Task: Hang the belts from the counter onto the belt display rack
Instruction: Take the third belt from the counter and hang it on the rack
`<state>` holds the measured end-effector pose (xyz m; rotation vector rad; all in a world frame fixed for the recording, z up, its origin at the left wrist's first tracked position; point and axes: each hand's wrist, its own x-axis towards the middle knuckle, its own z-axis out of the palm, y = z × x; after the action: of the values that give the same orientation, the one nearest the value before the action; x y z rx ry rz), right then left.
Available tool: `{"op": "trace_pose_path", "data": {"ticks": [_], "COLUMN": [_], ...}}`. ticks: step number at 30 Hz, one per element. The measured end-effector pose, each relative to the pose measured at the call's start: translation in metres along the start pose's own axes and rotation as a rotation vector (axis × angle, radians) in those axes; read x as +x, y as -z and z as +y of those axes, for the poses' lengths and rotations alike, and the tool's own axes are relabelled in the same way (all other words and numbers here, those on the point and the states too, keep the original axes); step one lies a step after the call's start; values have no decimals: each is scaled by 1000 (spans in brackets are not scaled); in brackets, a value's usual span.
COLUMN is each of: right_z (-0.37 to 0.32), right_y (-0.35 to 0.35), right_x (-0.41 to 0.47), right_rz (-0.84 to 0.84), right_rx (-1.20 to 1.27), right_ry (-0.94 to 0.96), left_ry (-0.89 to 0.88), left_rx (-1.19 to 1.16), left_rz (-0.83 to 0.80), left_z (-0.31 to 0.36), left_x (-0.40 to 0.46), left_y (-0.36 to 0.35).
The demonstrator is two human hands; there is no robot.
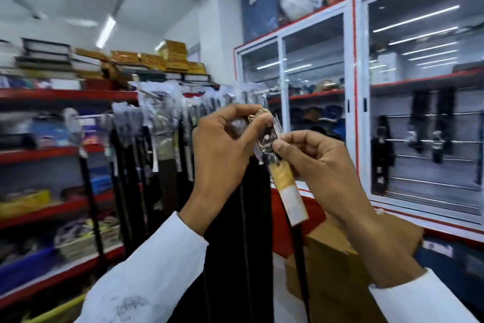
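My left hand (225,144) grips a bunch of black belts (235,218) at their buckle ends, held up at chest height; the straps hang straight down. My right hand (311,163) pinches the clear plastic wrap around one belt's buckle (268,143), whose strap carries a tan and white paper label (288,191). Just behind my hands stands the belt display rack (162,118), with several wrapped belts hanging from its arms. The counter is not in view.
Red shelves (52,152) full of goods line the left wall. A glass-door cabinet (392,113) with a red and white frame fills the right side. A brown cardboard box (335,265) sits below my right hand.
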<state>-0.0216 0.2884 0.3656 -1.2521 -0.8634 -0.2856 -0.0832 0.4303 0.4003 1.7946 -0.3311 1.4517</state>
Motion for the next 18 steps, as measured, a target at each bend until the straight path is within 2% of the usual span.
{"op": "trace_pose_path", "data": {"ticks": [5,12,18], "right_z": [-8,-27,-34], "right_y": [-64,-129,-162], "right_x": [22,45,59], "right_rz": [-75,-197,-224], "right_rx": [202,288,266], "right_ry": [15,39,51], "left_ry": [146,-9,-49], "left_rx": [-232,-92,-44], "left_rz": [142,395,494], "left_z": [-4,0,-15], "left_x": [18,31,46], "left_y": [46,106,127]}}
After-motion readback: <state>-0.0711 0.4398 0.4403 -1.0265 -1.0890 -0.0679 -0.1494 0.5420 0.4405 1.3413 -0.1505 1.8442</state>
